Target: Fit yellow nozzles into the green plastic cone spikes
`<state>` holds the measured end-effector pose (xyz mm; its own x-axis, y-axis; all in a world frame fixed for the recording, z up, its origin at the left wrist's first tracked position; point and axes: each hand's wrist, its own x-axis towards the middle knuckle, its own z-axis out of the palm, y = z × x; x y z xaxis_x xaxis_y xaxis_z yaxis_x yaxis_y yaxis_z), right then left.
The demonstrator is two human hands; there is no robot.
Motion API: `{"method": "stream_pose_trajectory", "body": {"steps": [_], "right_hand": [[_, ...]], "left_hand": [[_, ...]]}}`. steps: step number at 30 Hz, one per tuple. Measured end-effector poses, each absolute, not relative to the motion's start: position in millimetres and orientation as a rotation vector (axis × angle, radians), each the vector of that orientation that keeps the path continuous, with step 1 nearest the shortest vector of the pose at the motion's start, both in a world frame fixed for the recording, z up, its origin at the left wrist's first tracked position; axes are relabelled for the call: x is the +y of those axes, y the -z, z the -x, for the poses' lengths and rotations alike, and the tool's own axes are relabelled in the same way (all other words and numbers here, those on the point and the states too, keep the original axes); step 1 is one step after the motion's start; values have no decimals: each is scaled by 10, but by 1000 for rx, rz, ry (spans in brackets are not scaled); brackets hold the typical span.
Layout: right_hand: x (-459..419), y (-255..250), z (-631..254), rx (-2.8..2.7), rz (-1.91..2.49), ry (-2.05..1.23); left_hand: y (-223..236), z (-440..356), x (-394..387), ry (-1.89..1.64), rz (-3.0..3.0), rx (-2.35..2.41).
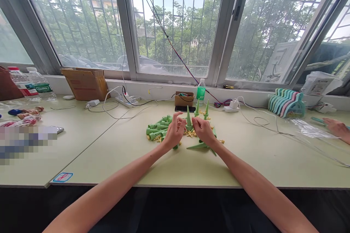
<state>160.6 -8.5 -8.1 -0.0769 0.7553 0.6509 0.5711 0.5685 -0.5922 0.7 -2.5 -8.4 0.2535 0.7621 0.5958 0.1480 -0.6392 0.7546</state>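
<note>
Between my hands a pointed green plastic spike [188, 119] stands upright with its wider base down. My left hand [175, 131] is just left of it, fingers bent and apart, with the index finger raised; I cannot tell whether a fingertip touches the spike. On the other side, my right hand [202, 129] is closed in a pinch near the spike's base, and whatever it pinches is hidden. Green hollow tube pieces [154, 131] are heaped beside my left hand. Small yellow pegs [190, 134] lie scattered around the spike. Another green spike [197, 146] lies flat below my right hand.
Two upright green spikes, a green-labelled bottle [201, 91], a small cardboard box [184, 99] and a phone [185, 109] are behind the pile. Cables and power strips [128, 100] run along the window. Rightward are child-size hangers [286, 103] and another person's hand [337, 128].
</note>
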Motion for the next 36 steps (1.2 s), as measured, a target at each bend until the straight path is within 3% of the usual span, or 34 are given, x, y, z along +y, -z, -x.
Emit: {"method": "stream_pose_trajectory", "body": {"steps": [20,36], "right_hand": [[-182,-6,-1614,-1839,981,-498],[-160,17,-1639,-1849,990,-504]], "left_hand": [[-24,11,-25,-1006,-1448,682],[-14,37,-58,-1139,-1660,682]]}}
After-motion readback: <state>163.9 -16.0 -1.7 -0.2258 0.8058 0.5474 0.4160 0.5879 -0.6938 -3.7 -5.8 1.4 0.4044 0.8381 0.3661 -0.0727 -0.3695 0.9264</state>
